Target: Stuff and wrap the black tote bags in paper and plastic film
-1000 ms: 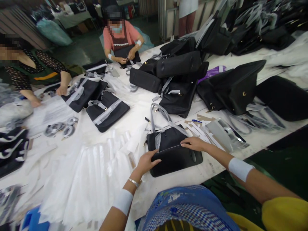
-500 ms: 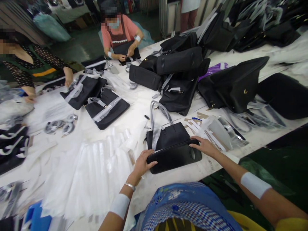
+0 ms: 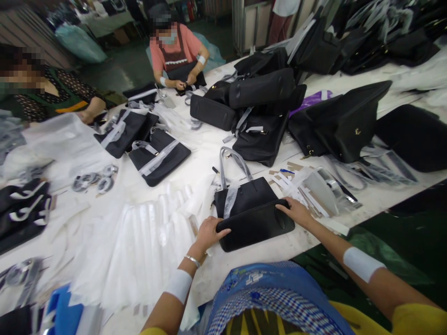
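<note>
A black handbag (image 3: 257, 229) lies on the table in front of me, its flat base tilted toward me. Two handles (image 3: 228, 204) in clear wrapping stretch away from its far side. My left hand (image 3: 210, 233) grips the left end of the base, with the thumb on the near face and the other fingers partly hidden behind. At the right end, my right hand (image 3: 296, 213) holds the corner, its thumb pressed on the base and its fingertips over the top edge.
White sheets (image 3: 136, 246) spread left of the bag. Paper strips (image 3: 307, 190) lie to its right. More black bags (image 3: 261, 88) are piled farther back. Across the table (image 3: 202, 163), one person (image 3: 178, 51) handles a dark bag; another (image 3: 59, 93) stands at the left beside plastic sheeting (image 3: 66, 135).
My hands keep their hold on the handbag, which has barely moved. At the left, the other person has raised a translucent plastic sheet and leaned inward. The whole view has shifted slightly.
</note>
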Demonstrator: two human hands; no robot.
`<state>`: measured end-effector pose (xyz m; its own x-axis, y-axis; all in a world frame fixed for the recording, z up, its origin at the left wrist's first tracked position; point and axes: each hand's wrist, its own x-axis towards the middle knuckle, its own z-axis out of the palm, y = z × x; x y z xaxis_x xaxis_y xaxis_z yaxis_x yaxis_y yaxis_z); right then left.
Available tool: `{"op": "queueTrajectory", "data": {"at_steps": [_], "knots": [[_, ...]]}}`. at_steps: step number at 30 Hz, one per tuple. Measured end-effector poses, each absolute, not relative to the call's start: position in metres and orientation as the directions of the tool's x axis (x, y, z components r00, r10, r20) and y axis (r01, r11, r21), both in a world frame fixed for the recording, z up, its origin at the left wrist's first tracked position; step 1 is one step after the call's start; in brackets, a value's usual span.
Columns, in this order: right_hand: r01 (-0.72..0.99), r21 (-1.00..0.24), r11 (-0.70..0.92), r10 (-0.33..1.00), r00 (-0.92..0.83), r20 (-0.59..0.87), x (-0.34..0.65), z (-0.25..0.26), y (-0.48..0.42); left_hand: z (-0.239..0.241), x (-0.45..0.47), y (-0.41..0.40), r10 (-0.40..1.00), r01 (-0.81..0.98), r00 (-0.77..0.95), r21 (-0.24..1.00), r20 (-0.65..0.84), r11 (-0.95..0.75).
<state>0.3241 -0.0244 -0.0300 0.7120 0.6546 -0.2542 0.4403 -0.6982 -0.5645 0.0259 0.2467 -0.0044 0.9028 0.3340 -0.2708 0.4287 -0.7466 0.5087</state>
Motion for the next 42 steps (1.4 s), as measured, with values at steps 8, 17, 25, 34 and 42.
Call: {"op": "queueTrajectory", "data": {"at_steps": [8,17,25,34,42], "knots": [[0.422,-0.491,-0.762,0.608,0.729,-0.316,0.322,-0.042,-0.026,0.013,0.014,0.258,0.222,0.465,0.81,0.363,-0.543,-0.808],[0.398,-0.528,-0.75,0.608,0.729,-0.314,0.327,-0.052,-0.028,0.026,0.032,0.273,0.529,0.661,0.74,0.306,-0.415,-0.685],[0.377,-0.525,-0.763,0.592,0.733,-0.334,0.327,-0.047,-0.027,0.01,0.075,0.263,0.568,0.693,0.719,0.36,-0.399,-0.625],[0.377,-0.497,-0.782,0.579,0.734,-0.354,0.328,-0.052,-0.025,0.039,-0.035,0.277,0.818,0.882,0.45,0.036,-0.359,-0.469],[0.413,-0.473,-0.778,0.593,0.731,-0.337,0.329,-0.047,-0.024,0.025,0.011,0.22,0.548,0.478,0.836,0.542,-0.039,-0.691]]}}
